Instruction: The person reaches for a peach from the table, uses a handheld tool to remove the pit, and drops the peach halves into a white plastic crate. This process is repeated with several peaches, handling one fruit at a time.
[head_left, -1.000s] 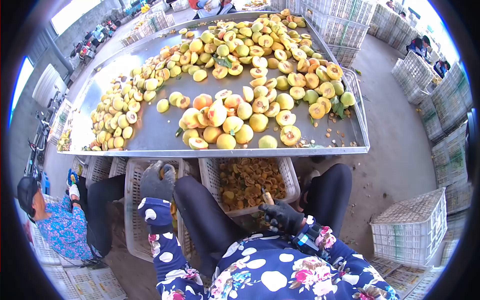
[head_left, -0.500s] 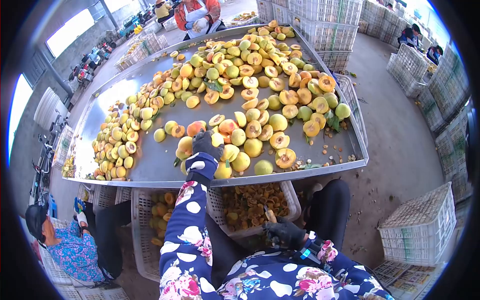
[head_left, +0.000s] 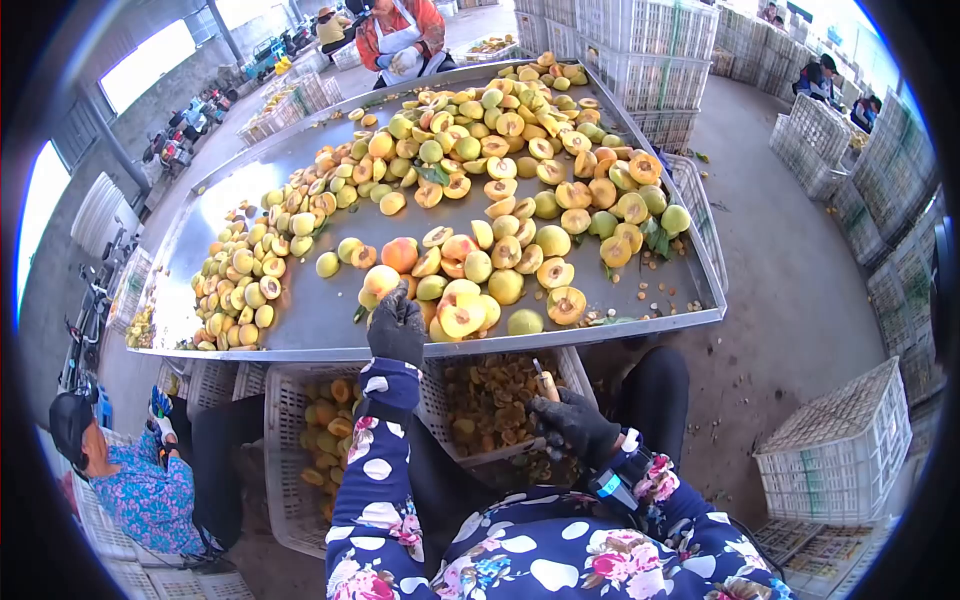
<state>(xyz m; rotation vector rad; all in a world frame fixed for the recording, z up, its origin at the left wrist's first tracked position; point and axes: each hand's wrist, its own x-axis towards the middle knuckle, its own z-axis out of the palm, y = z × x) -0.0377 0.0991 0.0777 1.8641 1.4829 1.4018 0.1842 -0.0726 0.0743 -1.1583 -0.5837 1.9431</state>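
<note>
Two hands in dark gloves are at work here. The left hand is up at the near edge of the tabletop, curled over a peach in the pile (I cannot tell if it really grips it). The right hand is low, at about 5 o'clock from the left one, closed around a small knife that points up. Just under the tabletop stand two white crates: the crate of pits at 6 o'clock and the crate of peach halves at 7 o'clock. Another person in a blue flowered top sits at 8 o'clock.
</note>
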